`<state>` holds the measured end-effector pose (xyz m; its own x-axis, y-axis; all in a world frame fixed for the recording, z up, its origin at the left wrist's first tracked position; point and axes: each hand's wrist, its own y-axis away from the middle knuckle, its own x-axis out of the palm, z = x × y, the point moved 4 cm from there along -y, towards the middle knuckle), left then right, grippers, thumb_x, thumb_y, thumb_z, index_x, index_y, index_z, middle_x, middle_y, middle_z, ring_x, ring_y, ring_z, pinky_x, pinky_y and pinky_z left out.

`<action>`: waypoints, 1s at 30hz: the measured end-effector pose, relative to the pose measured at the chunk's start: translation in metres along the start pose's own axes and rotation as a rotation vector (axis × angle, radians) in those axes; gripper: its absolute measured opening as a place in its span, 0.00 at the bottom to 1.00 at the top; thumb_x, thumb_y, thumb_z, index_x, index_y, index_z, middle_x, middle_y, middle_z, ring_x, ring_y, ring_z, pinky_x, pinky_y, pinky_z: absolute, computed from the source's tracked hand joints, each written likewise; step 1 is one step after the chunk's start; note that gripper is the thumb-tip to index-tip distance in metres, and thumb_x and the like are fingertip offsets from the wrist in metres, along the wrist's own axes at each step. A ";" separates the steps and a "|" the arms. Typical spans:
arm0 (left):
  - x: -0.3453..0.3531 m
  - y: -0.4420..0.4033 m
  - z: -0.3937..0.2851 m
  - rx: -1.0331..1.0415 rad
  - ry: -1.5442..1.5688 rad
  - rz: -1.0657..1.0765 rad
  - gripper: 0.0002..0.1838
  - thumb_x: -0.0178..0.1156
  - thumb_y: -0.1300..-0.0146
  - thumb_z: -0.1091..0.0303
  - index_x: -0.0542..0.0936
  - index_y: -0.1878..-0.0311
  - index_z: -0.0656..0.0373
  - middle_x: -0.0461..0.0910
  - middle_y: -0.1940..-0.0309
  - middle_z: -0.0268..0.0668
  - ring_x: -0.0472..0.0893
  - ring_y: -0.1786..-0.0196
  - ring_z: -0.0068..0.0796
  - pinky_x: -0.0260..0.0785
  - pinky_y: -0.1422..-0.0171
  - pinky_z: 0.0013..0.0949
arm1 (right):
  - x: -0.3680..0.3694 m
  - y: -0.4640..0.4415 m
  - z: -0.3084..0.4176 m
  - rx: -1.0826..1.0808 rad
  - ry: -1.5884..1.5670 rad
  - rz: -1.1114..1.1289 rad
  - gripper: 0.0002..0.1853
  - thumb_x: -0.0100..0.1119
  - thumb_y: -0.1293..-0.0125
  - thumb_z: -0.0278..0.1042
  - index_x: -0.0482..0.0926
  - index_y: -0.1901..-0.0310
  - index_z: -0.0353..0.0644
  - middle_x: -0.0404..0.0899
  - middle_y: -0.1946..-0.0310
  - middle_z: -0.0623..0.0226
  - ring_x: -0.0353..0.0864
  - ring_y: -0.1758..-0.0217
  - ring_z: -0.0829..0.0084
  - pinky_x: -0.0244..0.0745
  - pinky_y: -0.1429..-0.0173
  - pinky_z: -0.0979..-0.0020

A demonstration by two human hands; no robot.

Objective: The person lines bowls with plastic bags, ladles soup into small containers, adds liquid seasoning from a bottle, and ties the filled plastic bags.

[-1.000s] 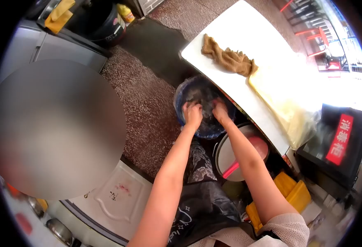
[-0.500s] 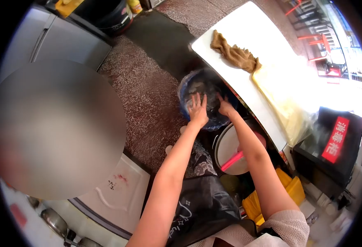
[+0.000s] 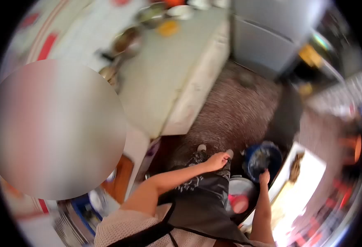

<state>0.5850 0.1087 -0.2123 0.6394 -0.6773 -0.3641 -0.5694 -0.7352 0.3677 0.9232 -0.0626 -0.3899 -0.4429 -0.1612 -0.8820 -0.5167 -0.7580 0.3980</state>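
My left hand (image 3: 217, 161) is in front of my apron (image 3: 201, 206), above my legs, its fingers curled in. Nothing shows in it. My right hand (image 3: 264, 177) is at the near edge of a blue bin (image 3: 249, 166) with a plastic liner. Its fingers look closed, but blur hides whether they hold the rim, the liner or something else. Pale refuse (image 3: 261, 158) lies inside the bin. Beside my legs is a white bucket (image 3: 239, 184) with a pink-red dipper (image 3: 239, 203) on it.
A counter (image 3: 160, 78) with pans (image 3: 127, 41) runs along the left. At the back is a grey fridge (image 3: 263, 41). On the right, a white table (image 3: 312, 164) bears a brown cloth (image 3: 296, 166). Speckled floor (image 3: 234, 107) lies between.
My view has swung left toward the counter. My left hand has come out of the bin, back toward my body, and its fingers have curled. My right hand stays at the bin.
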 end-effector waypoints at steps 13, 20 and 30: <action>-0.270 0.392 0.013 -0.230 0.208 -0.908 0.12 0.55 0.36 0.69 0.76 0.51 0.63 0.81 0.58 0.38 0.80 0.55 0.28 0.71 0.48 0.31 | -0.047 0.246 0.617 -1.105 -0.456 0.365 0.09 0.59 0.39 0.32 0.74 0.64 0.35 0.78 0.74 0.59 0.77 0.72 0.68 0.72 0.65 0.67; -0.339 0.562 0.047 -0.131 0.375 -1.335 0.13 0.51 0.33 0.71 0.74 0.48 0.66 0.80 0.56 0.40 0.79 0.54 0.26 0.70 0.48 0.28 | -0.036 0.545 0.880 -1.408 -0.758 1.091 0.11 0.55 0.34 0.36 0.75 0.64 0.34 0.80 0.73 0.64 0.76 0.71 0.78 0.71 0.64 0.75; -0.344 0.651 0.114 -0.055 0.700 -1.918 0.13 0.48 0.31 0.74 0.72 0.46 0.66 0.78 0.53 0.40 0.78 0.52 0.28 0.70 0.46 0.28 | 0.026 0.820 1.109 -2.459 -0.387 0.414 0.07 0.55 0.41 0.31 0.76 0.62 0.39 0.77 0.62 0.58 0.76 0.56 0.57 0.70 0.50 0.62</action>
<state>-0.0649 -0.1398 0.0549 0.3325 0.9395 0.0821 0.9421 -0.3349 0.0173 -0.3242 0.0127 0.1931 -0.4440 -0.5511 -0.7065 0.7683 0.1716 -0.6167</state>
